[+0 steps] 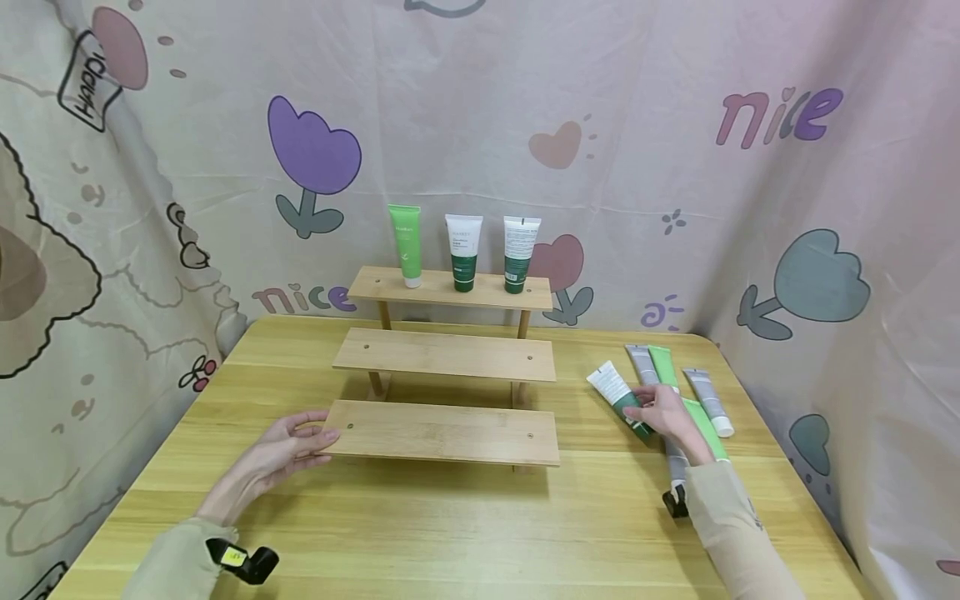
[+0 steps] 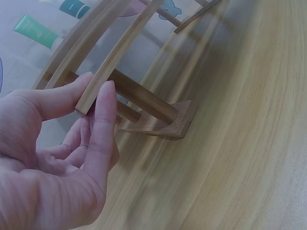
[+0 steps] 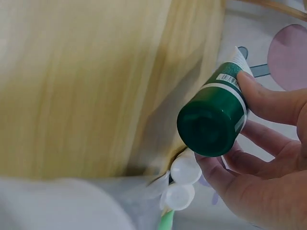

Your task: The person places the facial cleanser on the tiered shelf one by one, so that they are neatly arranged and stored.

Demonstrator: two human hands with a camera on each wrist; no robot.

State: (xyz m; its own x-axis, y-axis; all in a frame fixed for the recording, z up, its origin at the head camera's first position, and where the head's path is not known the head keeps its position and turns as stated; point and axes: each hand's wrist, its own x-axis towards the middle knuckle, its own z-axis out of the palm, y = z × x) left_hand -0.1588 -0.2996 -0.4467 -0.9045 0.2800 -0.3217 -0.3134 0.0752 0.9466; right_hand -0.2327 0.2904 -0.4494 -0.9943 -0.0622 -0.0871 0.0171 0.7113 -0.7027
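Observation:
My left hand (image 1: pixel 288 450) pinches the left end of the lowest board of a three-step wooden display stand (image 1: pixel 442 431), thumb and fingers on either face in the left wrist view. On the right, my right hand (image 1: pixel 667 414) grips a white and dark green squeeze tube (image 1: pixel 617 390). Its green cap (image 3: pixel 206 127) faces the camera in the right wrist view, and the white crimped end points away to the upper left in the head view. Along the stand's top board stand a light green tube (image 1: pixel 407 246) and two white and green tubes (image 1: pixel 464 252), caps down.
Several grey and light green tubes lie on the table at the right, among them a grey tube (image 1: pixel 708 402) and a green tube (image 1: pixel 705 427), partly behind my right hand. A patterned curtain (image 1: pixel 630 167) hangs behind the wooden table (image 1: pixel 450 533) and along both sides.

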